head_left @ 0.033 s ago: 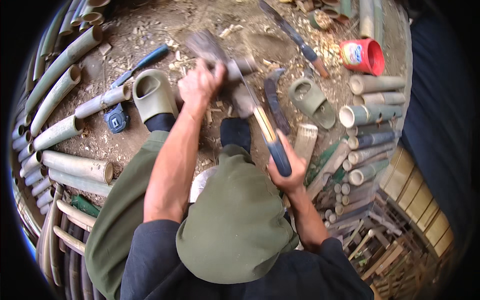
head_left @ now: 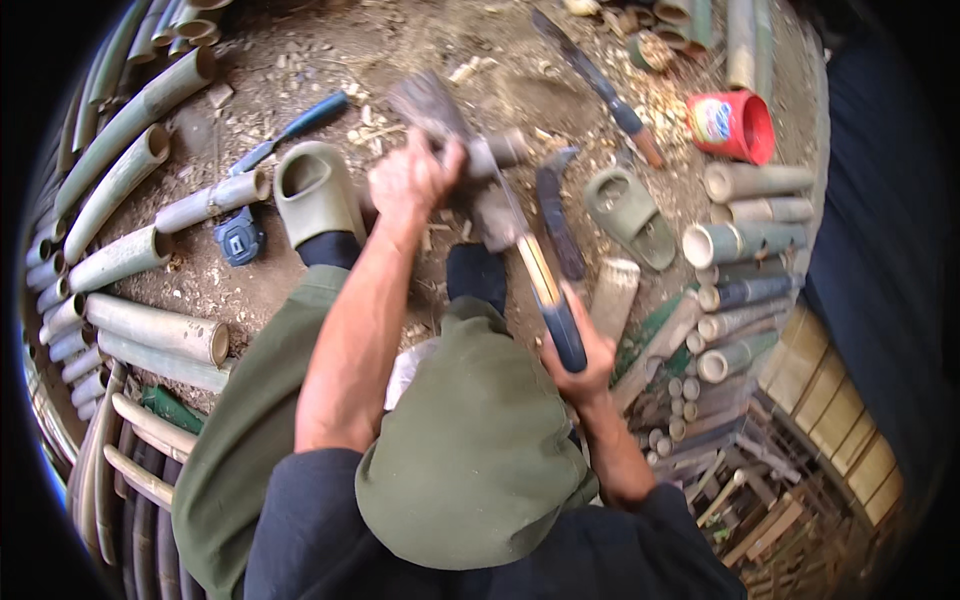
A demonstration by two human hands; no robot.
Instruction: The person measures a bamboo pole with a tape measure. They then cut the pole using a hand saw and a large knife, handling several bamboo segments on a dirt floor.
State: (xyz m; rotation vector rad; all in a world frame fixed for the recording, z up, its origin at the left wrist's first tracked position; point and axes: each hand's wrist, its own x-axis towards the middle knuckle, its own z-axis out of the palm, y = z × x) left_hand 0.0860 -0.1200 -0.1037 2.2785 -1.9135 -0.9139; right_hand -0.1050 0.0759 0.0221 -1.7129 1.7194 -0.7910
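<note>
Gripping a bamboo piece (head_left: 480, 165) in the left hand (head_left: 410, 180) — right hand (head_left: 580, 355) clenches a blue-handled blade (head_left: 550, 295) just beside it.

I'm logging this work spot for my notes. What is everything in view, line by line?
bamboo poles: many, grey-green, laid along the left edge
cut bamboo tubes: many, grey-green, stacked at right
bamboo piece: one, grey, at centre on the ground
knife: one, blue handle, against the bamboo piece
second knife: one, dark blade, top centre on the ground
blue-handled tool: one, upper left
tape measure: one, blue and black, left of the foot
loose sandal: one, green, right of centre
bucket: one, red, upper right
worn sandal: one, green, on the foot
left hand: one, grips the bamboo piece
right hand: one, grips the knife handle
</note>
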